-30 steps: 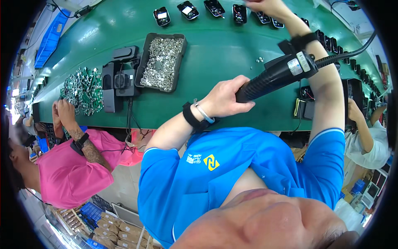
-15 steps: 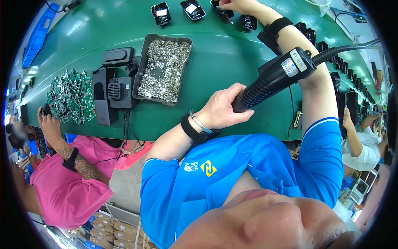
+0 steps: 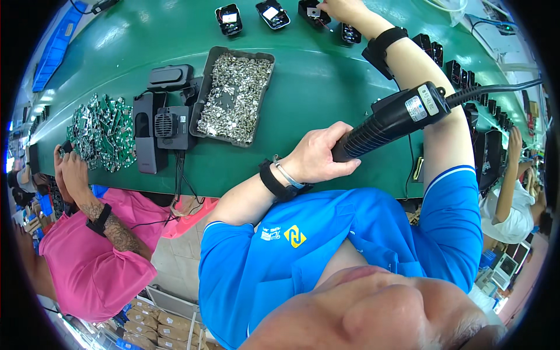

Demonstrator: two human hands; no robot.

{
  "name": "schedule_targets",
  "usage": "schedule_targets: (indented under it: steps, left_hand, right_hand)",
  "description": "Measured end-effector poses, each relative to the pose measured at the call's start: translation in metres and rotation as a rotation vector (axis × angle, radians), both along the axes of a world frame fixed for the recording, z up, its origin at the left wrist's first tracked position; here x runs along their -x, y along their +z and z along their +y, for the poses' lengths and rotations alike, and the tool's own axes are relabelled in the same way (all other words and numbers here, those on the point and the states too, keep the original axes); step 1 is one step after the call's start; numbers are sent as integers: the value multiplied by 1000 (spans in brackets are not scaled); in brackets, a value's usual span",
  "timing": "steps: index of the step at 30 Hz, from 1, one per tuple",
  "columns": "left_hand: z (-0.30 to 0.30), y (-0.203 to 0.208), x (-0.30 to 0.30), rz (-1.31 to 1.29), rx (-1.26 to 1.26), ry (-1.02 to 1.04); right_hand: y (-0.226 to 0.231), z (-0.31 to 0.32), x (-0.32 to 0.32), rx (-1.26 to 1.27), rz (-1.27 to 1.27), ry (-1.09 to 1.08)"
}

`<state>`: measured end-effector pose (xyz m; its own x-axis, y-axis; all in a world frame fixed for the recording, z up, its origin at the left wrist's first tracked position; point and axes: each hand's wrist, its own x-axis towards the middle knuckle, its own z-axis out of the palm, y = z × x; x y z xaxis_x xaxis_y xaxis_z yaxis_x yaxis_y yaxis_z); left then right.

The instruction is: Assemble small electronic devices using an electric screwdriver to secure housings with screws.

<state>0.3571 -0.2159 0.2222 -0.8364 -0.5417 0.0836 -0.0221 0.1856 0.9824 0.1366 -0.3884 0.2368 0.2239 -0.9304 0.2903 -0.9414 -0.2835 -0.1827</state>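
My left hand (image 3: 319, 154) is wrapped round the ribbed grip of a black corded electric screwdriver (image 3: 402, 116), which slants up to the right; its tip is hidden behind the hand. My right hand (image 3: 345, 10) reaches to the far edge of the view, its fingers closed at a small silver metal plate (image 3: 314, 11) over an open black casing (image 3: 315, 21). Beside this stand further open black casings, one (image 3: 350, 34) to the right and two to the left, the nearer of these (image 3: 272, 14) with a white square inside.
A grey tray (image 3: 199, 119) of small silver metal parts stands left of centre. Farther left are a black fan-like device (image 3: 174, 128), a dark upright box (image 3: 149, 140) and a heap of green circuit boards (image 3: 102, 131). Rows of black casings (image 3: 461, 76) line the right; a pink-shirted person (image 3: 99, 251) sits left.
My right hand has shifted slightly, and the silver plate now shows at its fingertips. The screwdriver has moved slightly down and right in my left hand. A person at the right has raised a hand.
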Motion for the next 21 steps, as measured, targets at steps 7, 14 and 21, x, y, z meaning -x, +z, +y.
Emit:
schedule_targets:
  steps: [7,14,21]
  left_hand:
    - [2,0,-9,1,-9,76]
    - [4,-1,-1,15,-96,134]
    - [22,7,18,-153,173,78]
  right_hand:
    - [10,13,0,-89,-224,-71]
    - [57,188,8,-690,-1274,152]
    - [15,264,-66,-208,-1868,94]
